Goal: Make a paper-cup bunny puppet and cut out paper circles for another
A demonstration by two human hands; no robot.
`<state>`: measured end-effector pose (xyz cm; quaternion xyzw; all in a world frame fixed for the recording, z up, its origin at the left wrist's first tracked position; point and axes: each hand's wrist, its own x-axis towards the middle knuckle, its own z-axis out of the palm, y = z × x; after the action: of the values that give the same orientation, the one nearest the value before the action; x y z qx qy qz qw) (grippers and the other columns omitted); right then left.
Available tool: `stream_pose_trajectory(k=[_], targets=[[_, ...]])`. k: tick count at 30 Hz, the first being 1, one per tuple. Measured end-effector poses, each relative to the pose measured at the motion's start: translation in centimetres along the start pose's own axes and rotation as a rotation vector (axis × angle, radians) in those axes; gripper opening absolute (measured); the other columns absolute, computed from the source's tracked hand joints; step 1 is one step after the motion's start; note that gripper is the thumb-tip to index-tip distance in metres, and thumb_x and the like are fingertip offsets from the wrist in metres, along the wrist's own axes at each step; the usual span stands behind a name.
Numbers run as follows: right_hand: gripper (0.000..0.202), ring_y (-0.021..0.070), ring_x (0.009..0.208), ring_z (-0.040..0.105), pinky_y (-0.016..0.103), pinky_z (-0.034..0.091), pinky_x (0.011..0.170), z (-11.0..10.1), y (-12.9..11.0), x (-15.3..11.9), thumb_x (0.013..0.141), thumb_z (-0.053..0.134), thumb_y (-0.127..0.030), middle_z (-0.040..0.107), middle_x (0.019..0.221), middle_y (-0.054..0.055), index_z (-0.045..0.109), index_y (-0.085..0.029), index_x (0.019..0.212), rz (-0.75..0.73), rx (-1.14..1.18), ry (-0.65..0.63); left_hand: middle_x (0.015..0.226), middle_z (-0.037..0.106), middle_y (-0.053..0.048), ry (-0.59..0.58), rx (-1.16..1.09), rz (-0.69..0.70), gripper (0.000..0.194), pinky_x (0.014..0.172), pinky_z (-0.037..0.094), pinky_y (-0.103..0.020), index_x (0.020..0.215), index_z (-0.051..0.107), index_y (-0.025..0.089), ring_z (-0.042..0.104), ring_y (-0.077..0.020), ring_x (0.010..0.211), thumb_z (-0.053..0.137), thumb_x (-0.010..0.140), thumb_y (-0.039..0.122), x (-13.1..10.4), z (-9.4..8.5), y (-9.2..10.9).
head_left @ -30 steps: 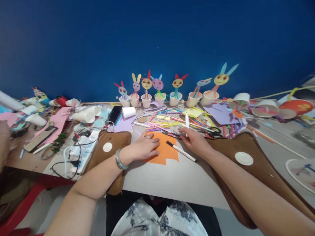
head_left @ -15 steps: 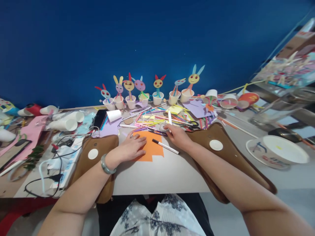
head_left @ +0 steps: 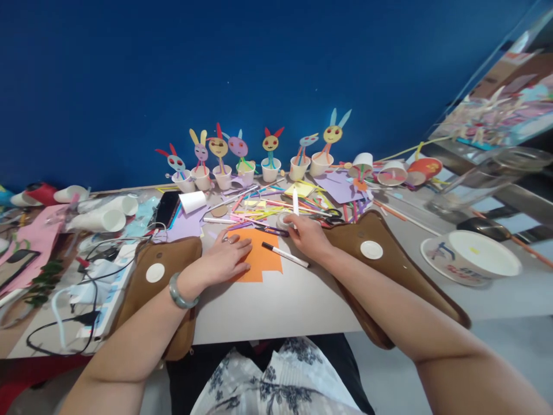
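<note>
Power strip [head_left: 114, 300]: well over to the left with its black cable [head_left: 38, 349] looped loose near the table edge; a sleeve or elbow catching that loop could drag the plugs.
Left brown pad [head_left: 144, 302]: under the left forearm; a shove from the arm could slide it.
Left hand [head_left: 227, 256]: palm down, fingers loosely spread, resting on the orange paper's left part and gripping nothing that I can see.
Orange paper [head_left: 261, 251]: flat on the table between the hands, its lower edge stepped; lightly pinned from one side only, it could swivel if pushed.
Black-capped pen [head_left: 287, 255]: lying slantwise across the paper's right edge; round and unheld, it could roll at a nudge from the right wrist.
Right hand [head_left: 309, 233]: fingers closed around a white pen [head_left: 295, 199] standing nearly upright; whether its lower end is bare I can't tell, and if so, a slip could leave ink.
Scissors [head_left: 332, 216]: just beyond that hand, among the straws; a careless reach could snag them.
</note>
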<state>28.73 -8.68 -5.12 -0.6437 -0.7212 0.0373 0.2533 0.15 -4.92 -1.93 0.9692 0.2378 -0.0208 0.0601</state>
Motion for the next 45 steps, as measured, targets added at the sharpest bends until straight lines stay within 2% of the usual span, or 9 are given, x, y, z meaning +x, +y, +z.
stream_pose_trajectory(k=[9,19,25,32,37,40,42,44,45], targets=[[0.026,0.0272,0.095,0.07,0.034,0.05,0.079,-0.1,-0.1,0.0,0.089,0.052,-0.012,0.076,0.102,0.011,0.067,-0.021,0.109,0.014,-0.034,-0.014,0.143,0.063,-0.01,0.005,-0.007,0.005,0.032,0.117,0.024,-0.052,0.122,0.064,0.02,0.055,-0.0296,0.123,0.048,0.102,0.038,-0.1,-0.2,0.0],[0.027,0.0298,0.095,0.073,0.037,0.052,0.078,-0.2,0.3,0.1,0.083,0.055,-0.015,0.079,0.104,0.01,0.067,-0.021,0.107,0.008,-0.079,-0.002,0.125,0.068,-0.011,-0.059,-0.03,0.004,0.021,0.11,0.032,-0.049,0.106,0.062,0.018,0.058,-0.0278,0.109,0.046,0.099,0.03,-0.2,-2.0,0.8],[0.029,0.0296,0.088,0.073,0.039,0.053,0.076,-0.1,0.6,0.2,0.083,0.055,-0.017,0.079,0.104,0.011,0.068,-0.021,0.108,0.032,-0.104,-0.01,0.112,0.069,-0.011,-0.097,-0.008,-0.015,0.019,0.102,0.037,-0.045,0.098,0.061,0.017,0.058,-0.0257,0.096,0.046,0.098,0.028,-0.3,-3.0,1.2],[0.026,0.0271,0.082,0.073,0.039,0.055,0.078,0.2,1.2,0.2,0.084,0.055,-0.02,0.079,0.104,0.01,0.069,-0.023,0.106,0.018,-0.048,0.015,0.116,0.068,-0.01,-0.11,-0.018,-0.016,0.021,0.098,0.038,-0.043,0.098,0.062,0.017,0.058,-0.0264,0.099,0.046,0.1,0.031,-0.3,-2.8,0.9],[0.025,0.0281,0.082,0.073,0.041,0.056,0.078,0.1,0.6,0.3,0.083,0.056,-0.021,0.078,0.099,0.011,0.068,-0.022,0.105,0.032,-0.035,0.024,0.113,0.068,-0.01,-0.102,-0.015,-0.019,0.019,0.098,0.037,-0.043,0.099,0.061,0.018,0.058,-0.0262,0.098,0.048,0.099,0.031,-0.4,-2.8,0.9],[0.025,0.0281,0.086,0.073,0.043,0.057,0.083,-1.8,-0.3,0.4,0.088,0.056,-0.029,0.076,0.098,0.012,0.067,-0.022,0.109,-0.029,0.073,0.173,0.109,0.068,-0.01,-0.093,-0.019,-0.023,0.016,0.097,0.037,-0.043,0.097,0.061,0.018,0.058,-0.0261,0.095,0.049,0.098,0.029,-0.5,-2.7,0.9],[0.025,0.0291,0.09,0.073,0.047,0.057,0.088,-4.1,-1.0,0.3,0.091,0.057,-0.034,0.076,0.107,0.013,0.065,-0.023,0.113,-0.064,0.143,0.386,0.111,0.068,-0.009,-0.076,-0.04,-0.022,0.016,0.097,0.037,-0.043,0.097,0.062,0.018,0.058,-0.0265,0.096,0.051,0.097,0.03,-0.5,-2.5,0.9],[0.028,0.0318,0.093,0.073,0.052,0.058,0.087,-7.0,-1.7,-0.1,0.093,0.06,-0.036,0.073,0.119,0.014,0.063,-0.026,0.119,-0.04,0.165,0.61,0.115,0.068,-0.009,-0.061,-0.052,-0.019,0.015,0.099,0.036,-0.044,0.099,0.063,0.019,0.058,-0.0267,0.099,0.053,0.097,0.031,-0.5,-2.3,0.9],[0.027,0.0336,0.09,0.072,0.056,0.058,0.083,-8.4,-2.1,-0.4,0.093,0.06,-0.038,0.073,0.117,0.012,0.063,-0.028,0.118,-0.022,0.167,0.755,0.117,0.067,-0.01,-0.06,-0.048,-0.02,0.015,0.099,0.035,-0.044,0.1,0.063,0.019,0.058,-0.0267,0.1,0.053,0.097,0.03,-0.4,-2.2,0.9]])
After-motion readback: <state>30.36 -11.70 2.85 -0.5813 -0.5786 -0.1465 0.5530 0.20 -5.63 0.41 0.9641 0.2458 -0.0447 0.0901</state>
